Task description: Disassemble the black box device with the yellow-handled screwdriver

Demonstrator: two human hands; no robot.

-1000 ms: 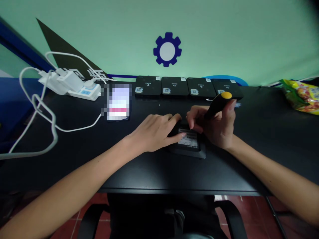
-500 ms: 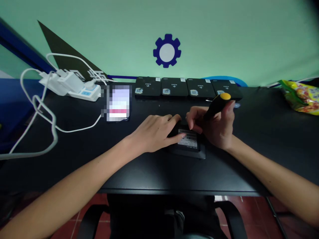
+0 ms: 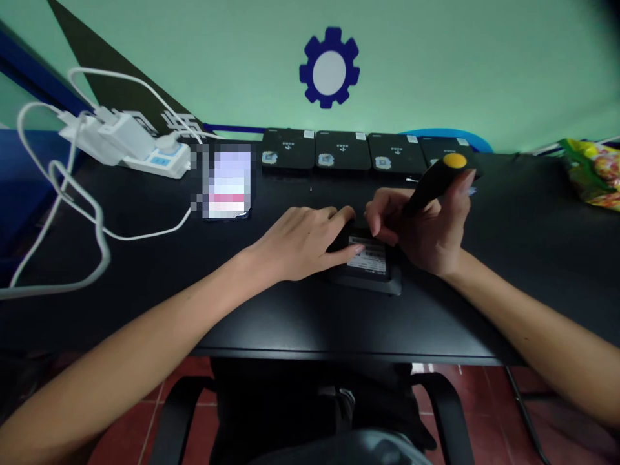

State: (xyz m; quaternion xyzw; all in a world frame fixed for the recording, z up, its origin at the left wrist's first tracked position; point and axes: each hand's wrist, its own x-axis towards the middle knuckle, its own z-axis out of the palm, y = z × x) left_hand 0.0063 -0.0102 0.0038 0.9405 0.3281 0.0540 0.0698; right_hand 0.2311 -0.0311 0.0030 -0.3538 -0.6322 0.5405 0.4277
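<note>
A small black box [image 3: 382, 279] lies on the desk with a white printed label facing up. My left hand [image 3: 310, 242] grips its left side, the thumb resting on the label and the fingers along the far edge. In my right hand [image 3: 426, 236] is a screwdriver [image 3: 431, 184] with a black handle and a yellow end cap. The handle leans up and to the right, its end close to my thumb. Its tip is hidden behind my fingers, at the box's far right corner, so I cannot tell whether it touches a screw.
Several similar black boxes [image 3: 343, 150] stand in a row along the wall. To their left are a phone [image 3: 227, 184] with a blurred screen and a white power strip [image 3: 169, 159] with looped cables. A yellow-green snack bag [image 3: 595, 171] sits far right on the black desk [image 3: 290, 323].
The view has tilted down slightly, so everything sits higher in the picture. The screwdriver's handle leans further right, and my right hand has shifted slightly. My left hand keeps its hold on the box.
</note>
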